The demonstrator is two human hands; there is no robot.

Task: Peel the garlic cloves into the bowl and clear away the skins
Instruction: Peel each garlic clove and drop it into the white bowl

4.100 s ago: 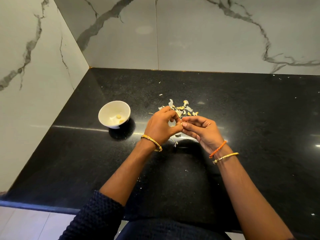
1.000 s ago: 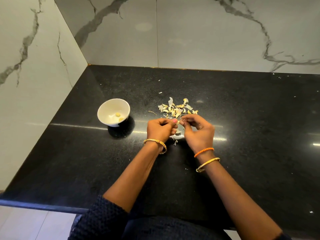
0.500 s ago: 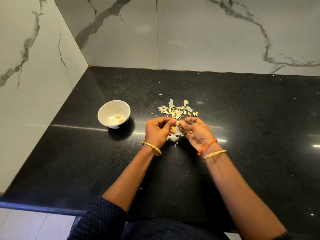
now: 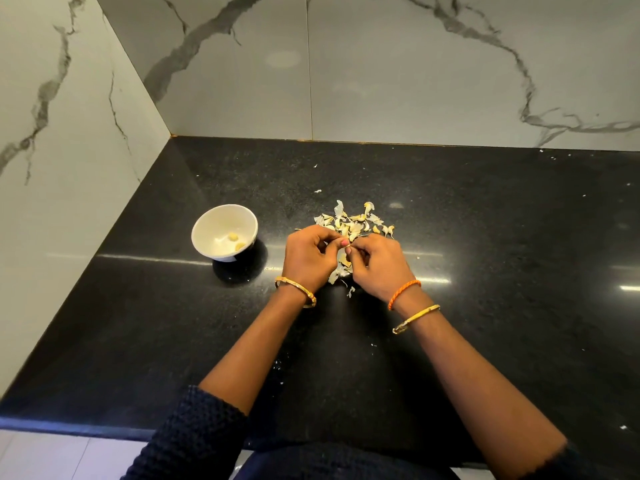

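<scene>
Black counter (image 4: 485, 271) meets marble walls (image 4: 398, 71). White bowl (image 4: 224, 233) sits left of my hands, peeled cloves inside. My left hand (image 4: 306, 256) and right hand (image 4: 375, 263) pinch one garlic clove (image 4: 344, 258); skins (image 4: 353, 220) lie just beyond.

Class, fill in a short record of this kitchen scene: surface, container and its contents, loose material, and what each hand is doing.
surface: black countertop
container: white bowl, left of the hands
contents: peeled garlic cloves
loose material: pile of garlic skins just beyond the hands
left hand: fingers curled, pinching a garlic clove together with the right
right hand: fingers curled on the same clove
task state: skins not yet cleared
</scene>
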